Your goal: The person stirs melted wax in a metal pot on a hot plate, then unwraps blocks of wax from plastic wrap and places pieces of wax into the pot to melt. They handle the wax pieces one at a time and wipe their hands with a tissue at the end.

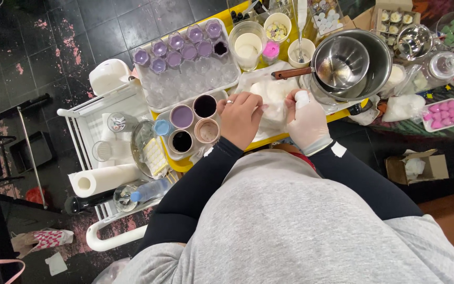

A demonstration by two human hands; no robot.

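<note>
Left hand (pixel 241 118) bare, fingers curled on white bag (pixel 272 108) atop yellow surface (pixel 185 164). Right hand (pixel 307 123) gloved, fingers closed round small white bottle (pixel 302 97). Best: steady bag, keep bottle clear of pan (pixel 341 63).

Open brown cardboard box (pixel 417 167) on floor, right; red-white patterned paper bag (pixel 43 239) lower left.

Single head-worn view, looking steeply down past the person's grey-clad torso (pixel 290 226) onto a yellow work table (pixel 185 164) close below, dark tiled floor (pixel 80 31) far left, no second view to overlap.
</note>
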